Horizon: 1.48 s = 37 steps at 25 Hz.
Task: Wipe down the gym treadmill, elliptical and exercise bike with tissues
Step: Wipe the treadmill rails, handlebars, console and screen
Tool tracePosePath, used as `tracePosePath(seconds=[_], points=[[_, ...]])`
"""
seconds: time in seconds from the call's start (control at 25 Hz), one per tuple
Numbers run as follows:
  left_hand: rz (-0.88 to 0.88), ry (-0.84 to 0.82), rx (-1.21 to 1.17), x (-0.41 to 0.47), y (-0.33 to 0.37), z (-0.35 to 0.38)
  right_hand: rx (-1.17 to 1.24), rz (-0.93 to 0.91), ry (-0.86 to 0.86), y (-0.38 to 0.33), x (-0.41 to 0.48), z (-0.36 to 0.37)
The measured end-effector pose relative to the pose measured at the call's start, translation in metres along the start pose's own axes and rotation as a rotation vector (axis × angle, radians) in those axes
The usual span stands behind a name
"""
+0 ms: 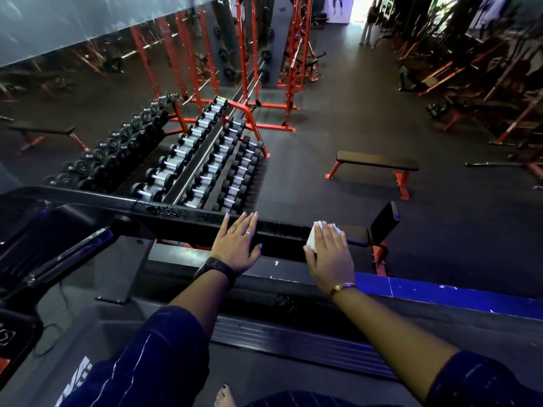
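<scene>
Fig.: Treadmill deck (pixel 293 339) nearest. R hand (pixel 329 257), fingers straight and close together, is pressed flat on tissue (pixel 313 239) near the handrail (pixel 176 212) R end. L hand (pixel 238 245) is laid spread on the same rail. Rail axis runs L–R, so the wipe path is judged leftward, twd L hand. Dumbbell rack (pixel 191 160) is seen beyond.
</scene>
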<state>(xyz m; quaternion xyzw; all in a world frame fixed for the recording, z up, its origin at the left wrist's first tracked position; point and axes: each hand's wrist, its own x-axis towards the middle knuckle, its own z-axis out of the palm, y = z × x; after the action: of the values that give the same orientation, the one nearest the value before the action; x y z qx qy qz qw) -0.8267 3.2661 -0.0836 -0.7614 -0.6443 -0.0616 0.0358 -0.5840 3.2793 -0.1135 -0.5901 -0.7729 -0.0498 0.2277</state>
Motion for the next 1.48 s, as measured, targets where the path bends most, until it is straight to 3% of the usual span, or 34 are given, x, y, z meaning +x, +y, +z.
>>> tracePosePath(seconds=[0.08,0.12,0.24,0.32,0.44,0.6,0.76,0.88,1.04,1.2,1.28,1.4,1.48], points=[[0.006,0.0,-0.003,0.001,-0.002,-0.001,0.055,0.131,-0.015,-0.031,0.014,0.009],[0.009,-0.002,-0.004,0.0,-0.004,0.0,0.061,0.097,-0.029,-0.04,0.017,0.011],[0.028,-0.01,0.002,-0.003,-0.007,0.002,0.023,-0.206,0.01,-0.033,0.006,0.01],[0.045,-0.015,-0.001,-0.002,-0.008,0.002,0.035,-0.286,0.095,-0.01,-0.005,0.004],[0.06,-0.002,0.022,0.0,-0.012,0.001,-0.01,-0.113,0.112,0.011,-0.01,0.0],[0.068,-0.016,0.081,0.002,-0.017,-0.002,0.015,0.093,0.082,-0.027,0.023,0.016],[0.084,-0.023,0.184,0.006,-0.024,-0.006,0.022,-0.208,0.073,-0.056,0.022,0.025],[0.107,-0.049,0.198,0.009,-0.026,-0.008,0.027,-0.343,0.112,-0.03,0.005,0.017],[0.103,-0.035,0.147,0.007,-0.026,-0.007,-0.042,-0.077,0.091,-0.005,-0.007,0.009],[0.117,-0.013,0.112,0.008,-0.028,-0.003,-0.005,0.183,0.083,-0.048,0.028,0.02],[0.117,-0.018,0.092,0.008,-0.028,-0.004,0.026,0.051,0.064,-0.061,0.036,0.028],[0.127,-0.005,0.053,0.005,-0.029,-0.001,0.006,-0.301,0.071,-0.045,0.021,0.03],[0.133,0.011,0.036,0.004,-0.029,0.002,0.015,-0.362,0.129,-0.022,0.008,0.02]])
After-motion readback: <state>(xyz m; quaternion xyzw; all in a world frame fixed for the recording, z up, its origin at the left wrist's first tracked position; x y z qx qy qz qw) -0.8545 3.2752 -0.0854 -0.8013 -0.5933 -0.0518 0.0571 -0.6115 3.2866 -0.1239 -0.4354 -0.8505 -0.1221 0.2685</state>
